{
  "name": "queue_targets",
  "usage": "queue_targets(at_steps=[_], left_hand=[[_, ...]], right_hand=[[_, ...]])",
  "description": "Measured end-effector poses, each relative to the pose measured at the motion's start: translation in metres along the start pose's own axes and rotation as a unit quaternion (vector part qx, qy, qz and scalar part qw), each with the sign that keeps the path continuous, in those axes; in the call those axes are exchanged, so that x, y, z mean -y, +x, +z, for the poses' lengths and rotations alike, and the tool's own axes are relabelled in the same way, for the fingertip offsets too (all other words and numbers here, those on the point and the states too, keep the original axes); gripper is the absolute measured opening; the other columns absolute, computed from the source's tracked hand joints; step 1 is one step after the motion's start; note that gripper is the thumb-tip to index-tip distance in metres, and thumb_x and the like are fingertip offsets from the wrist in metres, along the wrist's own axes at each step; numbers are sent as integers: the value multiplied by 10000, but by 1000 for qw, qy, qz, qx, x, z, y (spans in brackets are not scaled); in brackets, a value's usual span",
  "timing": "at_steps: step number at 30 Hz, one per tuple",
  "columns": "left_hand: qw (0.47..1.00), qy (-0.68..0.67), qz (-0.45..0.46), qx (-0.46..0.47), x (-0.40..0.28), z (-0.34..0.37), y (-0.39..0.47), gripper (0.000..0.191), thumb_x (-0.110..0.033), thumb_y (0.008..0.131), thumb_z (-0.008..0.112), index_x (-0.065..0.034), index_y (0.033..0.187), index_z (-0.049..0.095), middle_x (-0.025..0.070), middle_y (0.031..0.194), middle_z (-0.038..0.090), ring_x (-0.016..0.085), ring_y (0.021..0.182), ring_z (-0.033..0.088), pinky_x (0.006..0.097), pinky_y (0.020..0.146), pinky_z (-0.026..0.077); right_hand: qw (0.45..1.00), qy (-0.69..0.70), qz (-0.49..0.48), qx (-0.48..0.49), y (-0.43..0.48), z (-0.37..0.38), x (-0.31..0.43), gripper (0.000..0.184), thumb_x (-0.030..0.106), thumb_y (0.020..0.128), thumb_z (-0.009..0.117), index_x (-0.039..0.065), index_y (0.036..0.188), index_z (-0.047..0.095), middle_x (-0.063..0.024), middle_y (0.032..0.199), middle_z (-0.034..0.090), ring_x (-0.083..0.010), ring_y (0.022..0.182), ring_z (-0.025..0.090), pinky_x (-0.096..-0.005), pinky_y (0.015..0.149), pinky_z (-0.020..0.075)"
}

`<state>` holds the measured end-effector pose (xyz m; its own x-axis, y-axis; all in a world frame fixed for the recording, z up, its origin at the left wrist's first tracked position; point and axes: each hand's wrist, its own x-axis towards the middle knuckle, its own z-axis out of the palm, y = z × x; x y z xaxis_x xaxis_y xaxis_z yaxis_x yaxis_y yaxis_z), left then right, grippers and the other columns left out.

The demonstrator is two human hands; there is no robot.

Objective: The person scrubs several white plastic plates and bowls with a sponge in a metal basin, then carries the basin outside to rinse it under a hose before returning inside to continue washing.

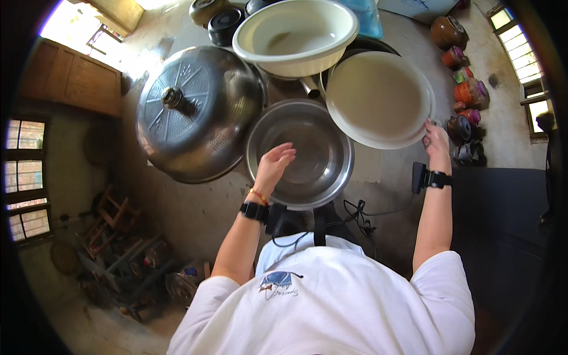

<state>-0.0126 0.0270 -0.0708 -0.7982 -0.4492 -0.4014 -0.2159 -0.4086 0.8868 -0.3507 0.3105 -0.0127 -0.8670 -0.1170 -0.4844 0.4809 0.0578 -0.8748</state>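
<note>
My right hand (pixel 437 138) grips the near right rim of a round, pale plastic basin (pixel 377 100), whose broad flat face is turned up at me. Over the left part of a wide stainless-steel basin (pixel 306 175) hovers my left hand (pixel 276 162), with nothing in it and its fingers loosely extended. The steel basin appears to hold nothing but reflections. Left of it rests a large domed steel steamer lid (pixel 222 111) with a knob handle (pixel 171 97) and perforated panels. Beyond stands a deep white plastic basin (pixel 297 37), tilted towards me.
Dark pots (pixel 225 26) stand at the back, near a blue plastic container (pixel 364 17). Several jars (pixel 468 92) line the right wall. Wooden stools (pixel 115 208) are heaped at the lower left. A black cable (pixel 361 213) hangs between my wristbands.
</note>
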Motion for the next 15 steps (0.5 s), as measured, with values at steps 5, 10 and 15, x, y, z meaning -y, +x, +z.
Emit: queue_targets(at_steps=[5,10,15], left_hand=[[988,-76,-109,83,-13,11,-18,594,-262,832,586,-36,1315,325,118,1203,501,189,1053,509,394,883,425],[964,-154,-207,71,-14,-23,-55,547,-299,792,649,-67,1221,402,68,1113,516,204,1057,491,468,872,413],[979,-184,-43,-72,-11,-87,-104,390,-37,739,635,-23,1103,497,61,969,601,158,881,584,299,761,491]], right_hand=[[998,-34,-46,-24,-126,-27,-30,69,124,828,579,61,835,552,10,664,518,-51,483,419,-185,395,268],[991,-50,115,37,-193,0,-93,74,125,806,603,96,776,542,53,558,455,-32,386,331,-193,348,233],[947,-62,184,256,-174,69,-163,139,176,819,603,91,746,522,58,534,411,-57,401,312,-216,386,250]])
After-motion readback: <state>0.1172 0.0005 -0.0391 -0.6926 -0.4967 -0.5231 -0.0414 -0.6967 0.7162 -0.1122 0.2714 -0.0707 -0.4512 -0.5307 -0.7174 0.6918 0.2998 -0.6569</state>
